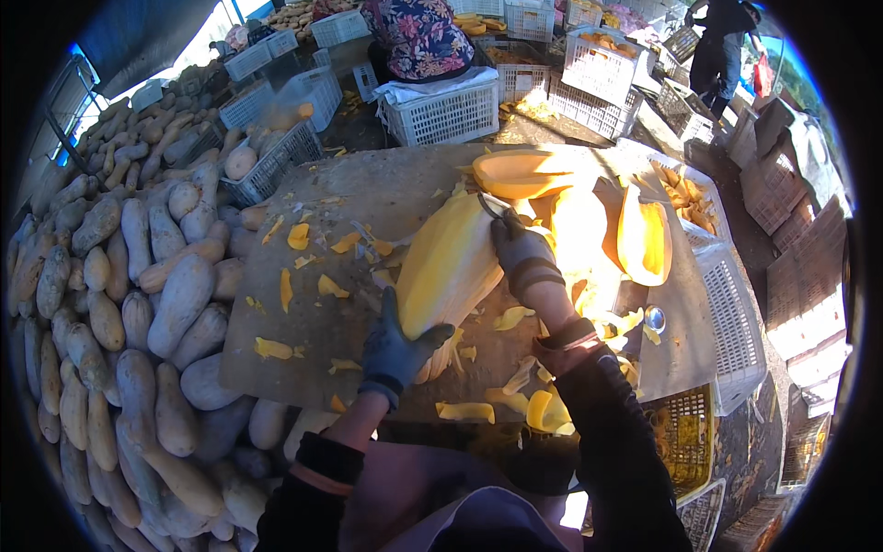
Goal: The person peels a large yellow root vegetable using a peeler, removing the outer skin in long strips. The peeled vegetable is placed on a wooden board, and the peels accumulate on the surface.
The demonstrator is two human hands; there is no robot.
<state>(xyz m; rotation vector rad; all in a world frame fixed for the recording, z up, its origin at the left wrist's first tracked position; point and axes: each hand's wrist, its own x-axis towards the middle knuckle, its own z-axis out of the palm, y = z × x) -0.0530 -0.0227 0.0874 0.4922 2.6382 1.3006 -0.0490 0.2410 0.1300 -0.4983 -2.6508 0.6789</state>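
Note:
A long, partly peeled squash (441,265) lies slantwise on the worn board (331,183) in front of me. Its upper face is bare yellow, while pale rind remains along the right side. My left hand (405,350), in a blue-grey glove, grips the near end with the thumb spread across it. At the far end, my gloved right hand (522,254) holds a peeler (492,205), its metal head against the squash. Hollowed squash halves, one lying at the back (523,174) and another at the right (646,240), rest beyond my right hand in strong sunlight.
Strips of peel (466,412) litter the board. A large heap of unpeeled squashes (183,303) fills the left side. White plastic crates (735,324) and a yellow crate (679,441) flank the right edge. A person in a floral top (417,38) sits ahead; another person (721,52) stands farther right.

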